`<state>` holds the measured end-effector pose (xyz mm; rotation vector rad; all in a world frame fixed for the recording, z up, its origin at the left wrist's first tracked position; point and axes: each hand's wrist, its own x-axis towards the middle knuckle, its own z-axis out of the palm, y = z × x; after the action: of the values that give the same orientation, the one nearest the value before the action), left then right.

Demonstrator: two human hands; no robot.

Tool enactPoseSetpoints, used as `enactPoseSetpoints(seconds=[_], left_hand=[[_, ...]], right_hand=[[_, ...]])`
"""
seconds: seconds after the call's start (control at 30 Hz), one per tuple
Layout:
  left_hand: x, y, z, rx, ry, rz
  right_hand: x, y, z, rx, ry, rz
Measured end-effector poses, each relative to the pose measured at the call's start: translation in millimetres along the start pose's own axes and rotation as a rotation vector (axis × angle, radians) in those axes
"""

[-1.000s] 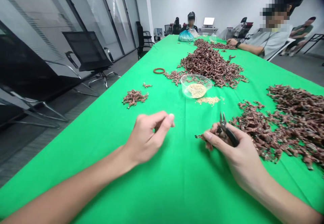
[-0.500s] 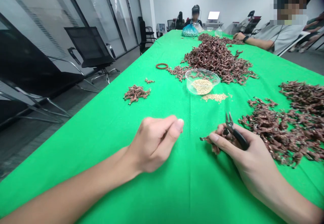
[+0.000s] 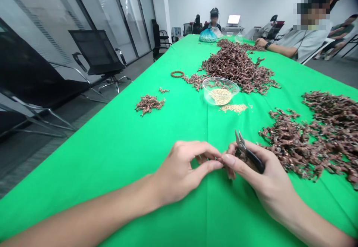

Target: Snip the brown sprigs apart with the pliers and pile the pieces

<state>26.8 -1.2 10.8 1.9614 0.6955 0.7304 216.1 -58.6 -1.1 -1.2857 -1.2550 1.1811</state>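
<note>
My right hand point(image 3: 257, 165) holds black-handled pliers point(image 3: 250, 154), tips pointing up and away, and pinches a small brown figure point(image 3: 231, 172) between thumb and fingers. My left hand point(image 3: 187, 168) meets it fingertip to fingertip, thumb and index finger closed at the figure's left end; the point of contact is mostly hidden. Beyond the hands, a clear round bowl point(image 3: 207, 96) contains small pale gold pieces point(image 3: 220, 96), and more such pieces point(image 3: 235, 108) lie on the cloth beside it. A loose heap of brown figures point(image 3: 302, 142) spreads just right of my right hand.
The green-covered table point(image 3: 112, 157) also bears a large brown pile point(image 3: 237, 66), a small pile point(image 3: 149, 104), a brown ring point(image 3: 177, 74) and a blue bag point(image 3: 207, 35). One person point(image 3: 313, 40) sits on the right, another point(image 3: 214, 22) at the far end. Chairs point(image 3: 96, 51) stand left.
My left hand has moved right and its closed fingers have loosened into a pinch at the brown figure. My right hand has shifted slightly left with the pliers. The view has turned slightly.
</note>
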Motion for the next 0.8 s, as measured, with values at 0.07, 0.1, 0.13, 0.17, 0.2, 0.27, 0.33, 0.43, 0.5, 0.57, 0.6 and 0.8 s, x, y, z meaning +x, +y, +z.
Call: enactPoseSetpoints(seconds=[0.07, 0.1, 0.13, 0.17, 0.2, 0.27, 0.33, 0.43, 0.5, 0.57, 0.6, 0.8], left_hand=[[1.3, 0.1, -0.3, -0.045, 0.052, -0.071], [2.0, -0.1, -0.7, -0.060, 0.083, -0.104], [2.6, -0.5, -1.2, -0.071, 0.114, -0.135], [2.9, -1.1, -1.8, -0.076, 0.142, -0.158], [3.1, -1.8, -2.3, -0.080, 0.167, -0.174], [2.6, -3.0, -3.0, -0.094, 0.197, -0.190], [1.6, -3.3, -3.0, -0.123, 0.208, -0.204], [0.6, -1.3, -2.0, -0.224, 0.199, -0.256], [0.8, 0.7, -1.3, -0.331, 0.183, -0.296], [1.3, 2.1, -1.0, -0.432, 0.171, -0.329], [1.7, 2.5, -1.1, -0.473, 0.169, -0.341], [3.2, 2.6, -2.4, -0.599, 0.140, -0.370]], right_hand=[[0.4, 1.3, -1.4, 0.021, 0.032, -0.029], [0.7, 2.4, -2.4, 0.040, 0.060, -0.044], [0.9, 3.5, -3.4, 0.060, 0.085, -0.057], [1.0, 4.6, -4.5, 0.077, 0.107, -0.069], [0.9, 5.6, -5.5, 0.085, 0.120, -0.078], [0.1, 6.9, -7.2, 0.065, 0.121, -0.089], [-1.5, 7.5, -8.5, -0.019, 0.103, -0.095], [-4.6, 7.6, -9.5, -0.252, 0.076, -0.148], [-6.3, 7.0, -9.7, -0.433, 0.079, -0.236], [-7.2, 5.9, -9.6, -0.595, 0.117, -0.361], [-7.3, 5.3, -9.6, -0.667, 0.135, -0.432], [-4.5, 2.0, -11.8, -0.949, 0.214, -0.801]])
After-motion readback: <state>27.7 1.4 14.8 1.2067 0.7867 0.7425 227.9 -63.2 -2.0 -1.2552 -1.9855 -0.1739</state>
